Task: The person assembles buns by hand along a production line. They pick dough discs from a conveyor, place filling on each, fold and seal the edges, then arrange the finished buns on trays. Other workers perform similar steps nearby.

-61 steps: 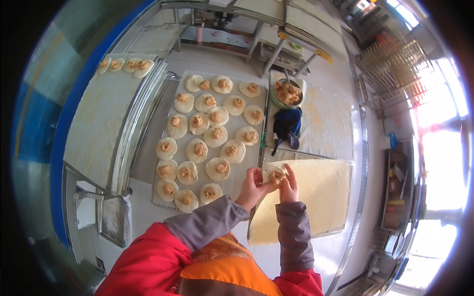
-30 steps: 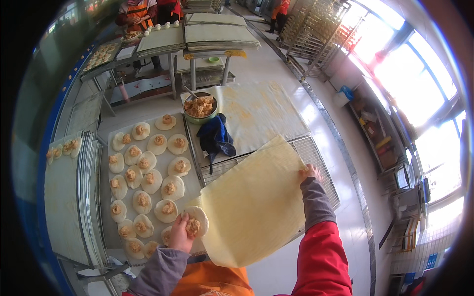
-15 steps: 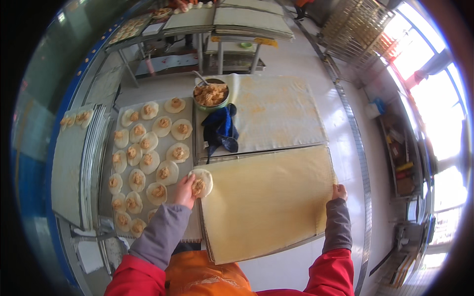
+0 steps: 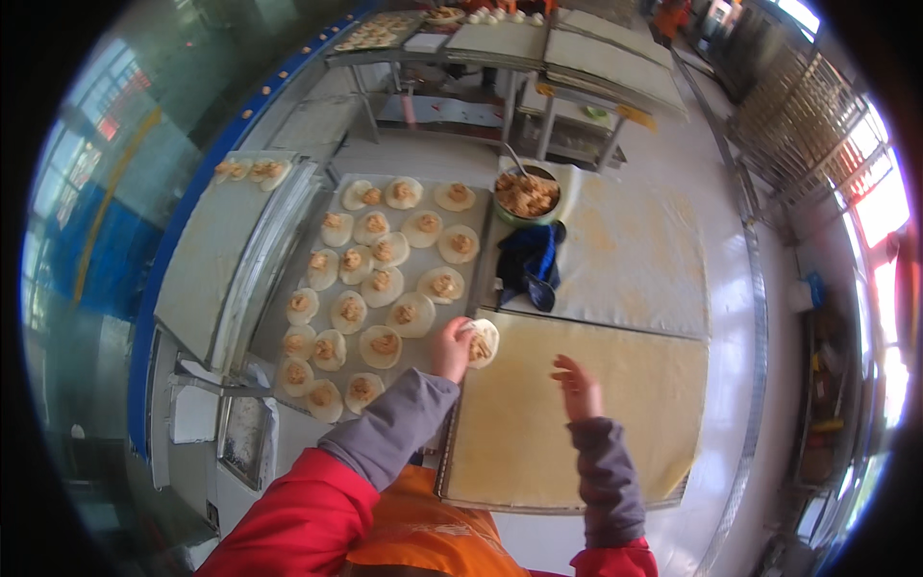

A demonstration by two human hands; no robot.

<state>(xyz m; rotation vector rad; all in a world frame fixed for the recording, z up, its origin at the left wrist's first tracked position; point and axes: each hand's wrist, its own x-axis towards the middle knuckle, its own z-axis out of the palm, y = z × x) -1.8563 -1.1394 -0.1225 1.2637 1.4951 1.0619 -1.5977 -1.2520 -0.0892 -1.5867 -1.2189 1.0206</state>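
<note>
My left hand (image 4: 450, 348) pinches the edge of a round dough wrapper (image 4: 488, 333) with a lump of orange-brown filling on it. The wrapper is above the left border of a tray covered with yellowish cloth (image 4: 577, 471). Over the middle of that cloth hovers my right hand (image 4: 578, 387), fingers apart and nothing in it. To the left, a grey tray (image 4: 414, 263) carries many flat dough rounds, each topped with filling. A bowl of filling (image 4: 526, 195) with a spoon in it stands beyond, and a dark blue cloth-like bundle (image 4: 531, 260) lies in front of the bowl.
Behind the yellowish tray is another cloth-covered tray (image 4: 635, 250). A stack of trays (image 4: 221, 260) stands at the far left beside a blue-edged conveyor (image 4: 149, 317). Further off are a worktable (image 4: 495, 40) and a tall metal rack (image 4: 808, 120) at right.
My right hand has let go of the cloth tray's right edge and moved left over the cloth. My left hand still holds the dough wrapper. The whole view has shifted rightward.
</note>
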